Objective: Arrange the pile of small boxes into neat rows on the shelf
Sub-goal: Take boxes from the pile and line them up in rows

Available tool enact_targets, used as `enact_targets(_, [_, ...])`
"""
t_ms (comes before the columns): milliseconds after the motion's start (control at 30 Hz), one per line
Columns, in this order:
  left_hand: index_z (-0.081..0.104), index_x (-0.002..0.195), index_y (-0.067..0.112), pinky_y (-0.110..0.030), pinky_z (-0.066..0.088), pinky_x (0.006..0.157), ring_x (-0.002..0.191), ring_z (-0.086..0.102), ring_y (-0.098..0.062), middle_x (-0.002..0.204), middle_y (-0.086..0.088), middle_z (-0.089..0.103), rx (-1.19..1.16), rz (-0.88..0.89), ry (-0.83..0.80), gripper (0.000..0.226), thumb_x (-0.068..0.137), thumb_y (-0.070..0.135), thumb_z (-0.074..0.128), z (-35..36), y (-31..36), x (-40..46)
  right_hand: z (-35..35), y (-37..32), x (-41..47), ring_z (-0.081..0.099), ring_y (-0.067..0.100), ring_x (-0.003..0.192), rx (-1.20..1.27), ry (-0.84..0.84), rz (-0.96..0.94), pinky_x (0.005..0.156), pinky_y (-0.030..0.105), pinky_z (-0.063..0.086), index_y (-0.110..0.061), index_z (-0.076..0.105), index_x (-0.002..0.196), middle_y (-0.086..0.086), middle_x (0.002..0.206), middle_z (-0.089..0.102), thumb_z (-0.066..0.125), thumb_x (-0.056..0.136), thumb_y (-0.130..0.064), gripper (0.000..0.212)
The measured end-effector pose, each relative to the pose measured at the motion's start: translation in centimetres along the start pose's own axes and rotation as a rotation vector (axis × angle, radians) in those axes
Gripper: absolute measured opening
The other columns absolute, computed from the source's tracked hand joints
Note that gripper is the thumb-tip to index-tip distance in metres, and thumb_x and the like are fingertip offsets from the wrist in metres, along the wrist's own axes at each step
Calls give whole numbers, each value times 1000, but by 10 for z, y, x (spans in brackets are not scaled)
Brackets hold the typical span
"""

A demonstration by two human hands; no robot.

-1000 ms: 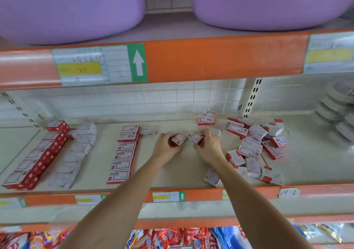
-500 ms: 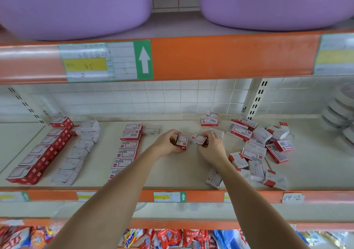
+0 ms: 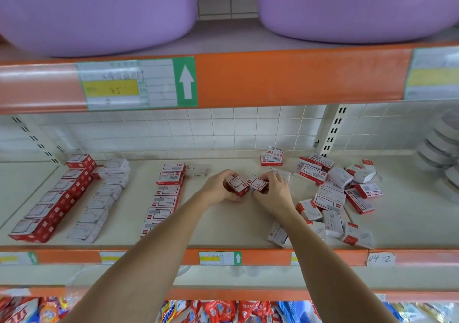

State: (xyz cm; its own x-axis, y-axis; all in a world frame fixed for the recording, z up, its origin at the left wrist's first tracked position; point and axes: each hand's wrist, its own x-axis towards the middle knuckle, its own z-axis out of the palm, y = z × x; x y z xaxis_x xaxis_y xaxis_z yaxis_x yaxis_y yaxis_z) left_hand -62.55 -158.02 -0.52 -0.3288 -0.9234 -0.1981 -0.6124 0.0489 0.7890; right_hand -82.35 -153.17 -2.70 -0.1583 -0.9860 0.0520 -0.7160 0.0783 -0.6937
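Tilting its box [image 3: 239, 184] upright, left hand [image 3: 218, 188] has turned.

Red-white boxes [image 3: 332, 196] – loose pile, shelf [image 3: 223, 228] right.

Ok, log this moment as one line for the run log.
left hand: grips small red-and-white cardboard box | right hand: grips second red-and-white box | loose pile: unsorted at right | rows: left
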Motion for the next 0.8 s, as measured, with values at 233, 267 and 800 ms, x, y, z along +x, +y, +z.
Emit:
enact_targets(233, [44,92,23,-33,39,59,70,57,-14,78,9,62,308,-14,167,71,54,72,80,19,11,-6,-1,-2,1,43,18,108,44,23,37,90,35,43,-23,52,109,-4,112,53,74,75,-42,46])
enact_targets(267, [45,92,24,-34,42,62,73,59,-15,80,9,64,306,-11,170,70,55,72,79,20,11,-5,-2,-3,1,43,17,107,42,26,39,90,35,43,-23,51,108,-4,111,53,74,75,-42,45])
enact_targets(800, [59,100,12,-35,46,71,84,54,-20,99,1,49,178,215,326,55,62,36,91,-74,1,-24,45,-105,17,59,23,86,373,253,173,64,31,41,-14,55,93,3,91,63,78,76,-24,31])
